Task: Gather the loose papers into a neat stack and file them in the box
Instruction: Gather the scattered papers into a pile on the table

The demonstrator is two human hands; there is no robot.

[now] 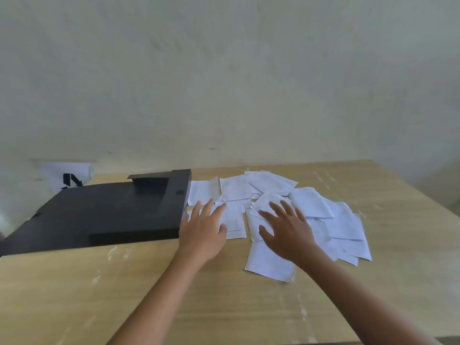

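Reaching over loose papers scattered on table, just right of black box. Left hand, right hand flat, fingers spread, grasping nothing. Best sweep inward from edges, overlap sheets, avoid creasing.

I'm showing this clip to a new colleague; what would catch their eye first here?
The white papers scattered across the middle of the wooden table, with both hands spread over them: the left hand at their left edge, the right hand over the middle. Next, the black box lying just left of the papers.
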